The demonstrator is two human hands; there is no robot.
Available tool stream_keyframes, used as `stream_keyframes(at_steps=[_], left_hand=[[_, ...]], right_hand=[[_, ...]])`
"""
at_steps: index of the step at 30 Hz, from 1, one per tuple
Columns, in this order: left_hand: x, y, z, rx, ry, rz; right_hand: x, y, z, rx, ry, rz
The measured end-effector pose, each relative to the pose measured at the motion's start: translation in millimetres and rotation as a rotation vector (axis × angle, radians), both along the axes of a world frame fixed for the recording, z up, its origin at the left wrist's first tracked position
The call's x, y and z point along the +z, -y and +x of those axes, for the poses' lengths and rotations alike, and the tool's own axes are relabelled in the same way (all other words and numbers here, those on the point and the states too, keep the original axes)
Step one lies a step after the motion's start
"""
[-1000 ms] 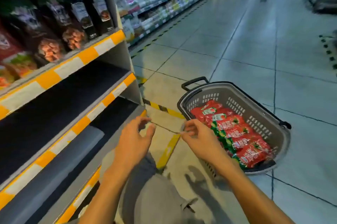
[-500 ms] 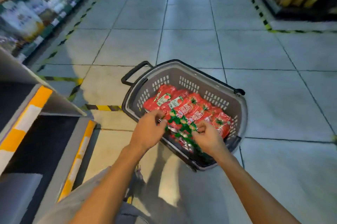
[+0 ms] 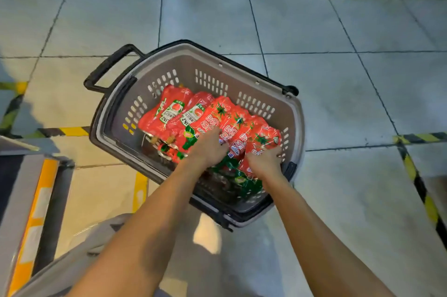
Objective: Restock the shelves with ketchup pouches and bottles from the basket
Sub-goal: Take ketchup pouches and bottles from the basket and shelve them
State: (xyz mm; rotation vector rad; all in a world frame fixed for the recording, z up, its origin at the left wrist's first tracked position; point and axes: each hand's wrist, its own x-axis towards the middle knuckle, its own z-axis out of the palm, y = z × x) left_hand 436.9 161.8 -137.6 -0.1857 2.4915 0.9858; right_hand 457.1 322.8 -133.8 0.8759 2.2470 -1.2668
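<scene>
A grey plastic basket [image 3: 113, 112] with a black handle stands on the tiled floor, filled with several red ketchup pouches [image 3: 232, 124] and two red ketchup bottles [image 3: 167, 110] lying at its left. Both my hands are inside the basket. My left hand [image 3: 209, 146] lies on the middle pouches with fingers curled into them. My right hand [image 3: 264, 158] grips the rightmost pouches near the basket's right wall. The fingertips of both hands are buried among the pouches.
The lower shelf edge [image 3: 36, 212] with orange and white strips shows at the bottom left. Yellow-black floor tape [image 3: 72, 131] runs left of the basket and along the right [image 3: 420, 190]. My knee in grey trousers [image 3: 79, 260] is below.
My view swung from the shelves down to the basket. Both hands moved from in front of the shelf into the basket and closed on the pouches.
</scene>
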Motion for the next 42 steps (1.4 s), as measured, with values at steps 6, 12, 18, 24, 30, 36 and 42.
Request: stream_keyframes(at_steps=[6,12,18,24,30,36,42], left_hand=[[-33,-17,-13,-0.094,0.023,-0.126],[-39,-19,-25,-0.047,0.057,-0.120],[-28,-19,-25,0.066,0.104,0.001],[-4,-18,-10,0.259,0.125,0.267],[52,10,27,0.400,0.005,0.383],[135,73,91,0.644,-0.193,0.466],[212,150,197,0.863,-0.366,0.278]], right_hand=[[-18,-2,-16,-0.045,0.147,-0.042],[-29,0,-21,-0.036,0.145,0.114],[-33,-5,-19,-0.160,0.066,-0.041],[-4,-11,-14,-0.255,0.001,-0.258],[50,-16,7,-0.091,-0.098,-0.414],[109,20,33,0.146,-0.218,-0.463],[161,111,72,0.436,-0.279,-0.632]])
